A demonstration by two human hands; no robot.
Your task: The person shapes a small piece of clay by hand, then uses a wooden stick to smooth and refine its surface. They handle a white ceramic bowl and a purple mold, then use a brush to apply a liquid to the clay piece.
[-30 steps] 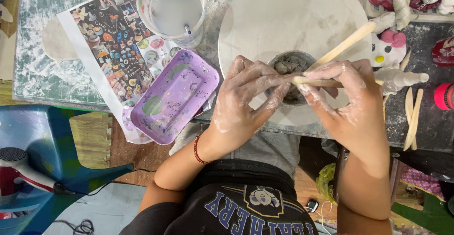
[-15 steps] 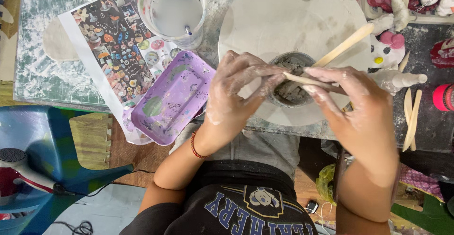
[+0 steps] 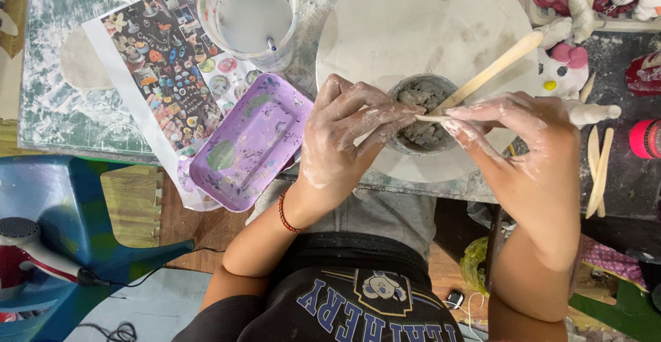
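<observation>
A small grey clay bowl [image 3: 421, 95] sits on a round white turntable [image 3: 413, 18] at the table's near edge. My left hand [image 3: 344, 132], smeared with clay, cups the bowl's left side, fingertips at its rim. My right hand [image 3: 527, 146] pinches a thin pale wooden stick [image 3: 430, 118] that lies across the bowl's mouth. A longer wooden modelling tool [image 3: 492, 72] leans out of the bowl toward the upper right.
A purple plastic tray [image 3: 251, 142] lies left of the bowl, half over the table edge, on a printed sheet [image 3: 155, 67]. A clear cup of cloudy water [image 3: 249, 15] stands behind it. Wooden tools [image 3: 597, 163], a pink jar [image 3: 644, 139] and small figurines [image 3: 568, 56] lie at right.
Both hands have shifted slightly over the bowl; the thin stick now sits lower across its mouth, with my left fingertips closer to its tip.
</observation>
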